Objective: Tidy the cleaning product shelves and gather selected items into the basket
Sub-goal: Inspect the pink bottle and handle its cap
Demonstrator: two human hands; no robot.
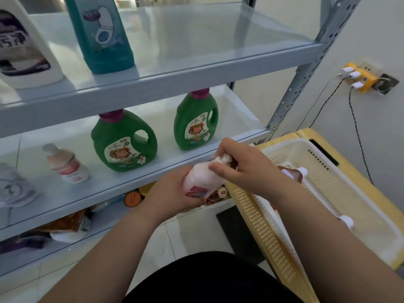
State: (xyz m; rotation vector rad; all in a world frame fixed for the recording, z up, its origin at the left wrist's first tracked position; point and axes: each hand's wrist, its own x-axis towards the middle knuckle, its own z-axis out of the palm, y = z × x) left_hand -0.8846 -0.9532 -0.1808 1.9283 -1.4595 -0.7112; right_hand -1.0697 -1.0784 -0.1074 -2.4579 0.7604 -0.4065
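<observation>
Right hand (238,165): fingers (220,149) curled over the cap end of the pink bottle (201,178), thumb pressed against its neck. Left hand (172,193): fingers wrapped closed round the lower body, covering part of the red label. The bottle is held off all surfaces, tilted with the cap up and to the right. It sits just in front of the front edge of the middle shelf (153,171) and just beside the near left corner of the basket (323,171).

The basket stands on a yellow bench (358,182), to the right of the shelving. Capped bottles (303,171) lie inside it; much of the perforated floor shows bare.

Middle shelf, left to right: a pale pouch (13,186), a small pink bottle (67,165) and two green detergent jugs (123,141), all upright and apart, set back from the edge.

Upper shelf (175,73): a white jug (24,44) and a teal bottle (100,33) at the left; the right portion, up to the perforated post (306,68), is open surface.
</observation>
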